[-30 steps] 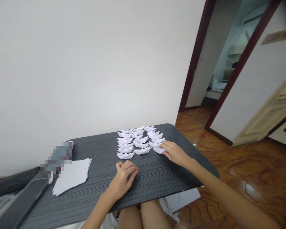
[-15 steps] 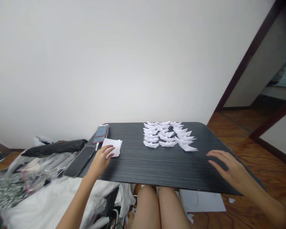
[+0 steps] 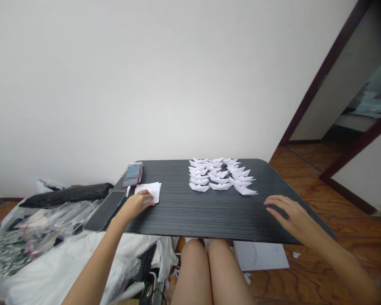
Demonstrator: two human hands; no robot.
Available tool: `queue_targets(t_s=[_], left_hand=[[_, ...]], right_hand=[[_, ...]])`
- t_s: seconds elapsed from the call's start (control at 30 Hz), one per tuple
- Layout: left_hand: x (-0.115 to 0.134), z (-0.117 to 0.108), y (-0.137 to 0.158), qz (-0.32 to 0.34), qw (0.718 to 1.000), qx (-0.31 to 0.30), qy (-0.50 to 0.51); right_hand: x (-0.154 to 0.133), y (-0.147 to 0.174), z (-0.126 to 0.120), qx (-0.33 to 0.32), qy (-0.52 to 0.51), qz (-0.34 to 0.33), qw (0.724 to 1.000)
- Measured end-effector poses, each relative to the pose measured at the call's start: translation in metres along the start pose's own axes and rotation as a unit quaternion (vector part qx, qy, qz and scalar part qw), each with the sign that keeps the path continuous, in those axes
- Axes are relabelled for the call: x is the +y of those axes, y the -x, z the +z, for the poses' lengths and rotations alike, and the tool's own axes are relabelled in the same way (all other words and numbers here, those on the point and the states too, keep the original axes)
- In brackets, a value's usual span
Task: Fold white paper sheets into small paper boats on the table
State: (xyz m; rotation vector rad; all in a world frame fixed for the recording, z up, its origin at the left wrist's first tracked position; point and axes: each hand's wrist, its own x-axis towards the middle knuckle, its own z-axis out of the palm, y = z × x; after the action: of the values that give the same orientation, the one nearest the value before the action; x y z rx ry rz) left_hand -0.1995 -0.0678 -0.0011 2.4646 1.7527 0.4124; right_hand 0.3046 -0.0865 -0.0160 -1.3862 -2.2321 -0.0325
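Note:
A small stack of white paper sheets (image 3: 153,191) lies on the left part of the dark table. My left hand (image 3: 138,206) is over its near corner, with thumb and fingertips closed together on the paper edge. How many sheets are between the fingers is hidden. Above the table's right side hovers my right hand (image 3: 288,215), thumb and fingers apart, holding nothing. Several folded white paper boats (image 3: 220,186) stand in three columns near the back, between my hands and farther away.
A black-screened phone (image 3: 105,210) lies at the table's left edge, and another device (image 3: 132,174) with a pixelated screen sits behind it. Plastic bags (image 3: 66,216) are heaped left of the black table (image 3: 190,216). A white wall rises behind it.
My left hand's fingers have closed at the corner of the paper stack. My right hand stays raised and open. The whole view has shifted slightly.

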Motion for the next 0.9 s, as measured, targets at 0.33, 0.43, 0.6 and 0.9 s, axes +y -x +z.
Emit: queue_targets(t_s=[0.33, 0.43, 0.6, 0.9], left_hand=[[-0.002, -0.006, -0.006, 0.014, 0.998, -0.029, 0.047], [0.000, -0.004, -0.005, 0.018, 0.999, -0.013, 0.033], [0.008, 0.006, -0.001, -0.002, 0.998, 0.064, -0.002], [0.038, -0.012, -0.011, -0.147, 0.898, 0.272, 0.313]], right_hand=[[-0.004, 0.002, 0.003, -0.046, -0.033, 0.002, 0.998], [-0.007, 0.000, 0.003, -0.058, -0.037, 0.000, 0.998], [-0.011, -0.006, 0.007, -0.053, -0.042, -0.006, 0.998], [-0.062, -0.040, 0.019, 0.002, -0.200, 0.011, 0.980]])
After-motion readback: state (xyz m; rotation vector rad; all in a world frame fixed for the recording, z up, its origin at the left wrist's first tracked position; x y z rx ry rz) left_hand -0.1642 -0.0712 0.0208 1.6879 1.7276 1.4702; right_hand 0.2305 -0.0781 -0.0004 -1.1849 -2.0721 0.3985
